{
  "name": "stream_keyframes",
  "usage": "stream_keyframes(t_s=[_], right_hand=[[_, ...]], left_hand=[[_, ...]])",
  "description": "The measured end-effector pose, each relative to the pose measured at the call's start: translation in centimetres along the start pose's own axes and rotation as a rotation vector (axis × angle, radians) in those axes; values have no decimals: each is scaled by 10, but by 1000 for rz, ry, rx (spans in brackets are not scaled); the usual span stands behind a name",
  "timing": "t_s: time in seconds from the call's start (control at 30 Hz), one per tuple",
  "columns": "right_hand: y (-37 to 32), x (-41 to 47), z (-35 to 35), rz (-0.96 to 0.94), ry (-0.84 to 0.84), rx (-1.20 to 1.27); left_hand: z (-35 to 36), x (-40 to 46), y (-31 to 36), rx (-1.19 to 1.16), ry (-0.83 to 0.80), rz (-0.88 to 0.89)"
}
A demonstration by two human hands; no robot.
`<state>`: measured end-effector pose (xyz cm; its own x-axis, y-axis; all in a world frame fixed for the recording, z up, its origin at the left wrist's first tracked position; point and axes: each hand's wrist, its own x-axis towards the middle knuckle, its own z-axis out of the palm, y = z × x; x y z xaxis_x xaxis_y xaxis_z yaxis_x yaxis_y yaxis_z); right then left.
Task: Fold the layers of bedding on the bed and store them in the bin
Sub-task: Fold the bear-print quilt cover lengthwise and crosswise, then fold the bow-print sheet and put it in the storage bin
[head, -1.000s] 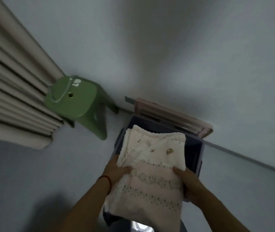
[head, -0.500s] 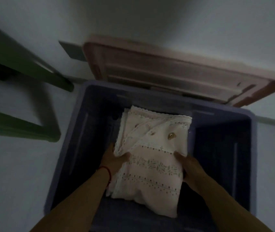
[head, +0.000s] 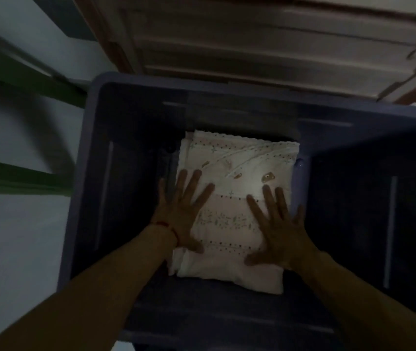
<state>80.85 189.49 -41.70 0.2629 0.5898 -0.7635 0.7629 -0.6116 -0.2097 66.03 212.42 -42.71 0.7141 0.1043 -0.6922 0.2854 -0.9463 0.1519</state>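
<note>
A folded white and pale pink bedding piece (head: 237, 178) with lace trim and small printed figures lies flat on the floor of a deep blue-purple plastic bin (head: 80, 188). My left hand (head: 184, 211) rests palm down on its left side with fingers spread. My right hand (head: 277, 229) lies flat on its right side, fingers spread too. Neither hand grips the fabric. A red string circles my left wrist.
The bin's pinkish-brown lid (head: 265, 41) leans against the wall behind the bin. Green stool legs (head: 19, 176) stand on the pale floor to the left. The scene is dim.
The bedding went from held above the bin to lying on its bottom. Both hands let go of its edges and now lie flat on top. The camera moved closer over the bin.
</note>
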Motion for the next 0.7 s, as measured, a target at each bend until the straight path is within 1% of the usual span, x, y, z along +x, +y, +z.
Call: stream_keyframes(t_s=[0.03,0.07,0.13,0.2,0.23,0.3,0.4,0.47,0.6,0.7], right_hand=[[2,9,3,12,-34,-17],[2,17,6,26,-43,-28],[-9,23,7,75,-50,-43],[-19,14,3,106,-49,-26],[-22,9,-1,121,-57,14],[-26,-15,-24,130,-62,115],[-35,-67,-69,119,35,233],[-43,-106,-105,115,110,318],[-64,-216,-200,103,206,503],[-77,-300,-265,81,187,589]], left_hand=[[6,8,-4,-1,-65,-37],[9,16,-1,35,-94,-79],[4,22,18,141,-124,-176],[-13,10,45,133,-149,-264],[-22,4,54,126,-163,-274],[-49,-19,67,124,-186,-227],[-100,-66,78,67,-178,-188],[-142,-101,87,-8,-123,-194],[-252,-189,112,-231,100,-154],[-323,-246,135,-408,226,-114]])
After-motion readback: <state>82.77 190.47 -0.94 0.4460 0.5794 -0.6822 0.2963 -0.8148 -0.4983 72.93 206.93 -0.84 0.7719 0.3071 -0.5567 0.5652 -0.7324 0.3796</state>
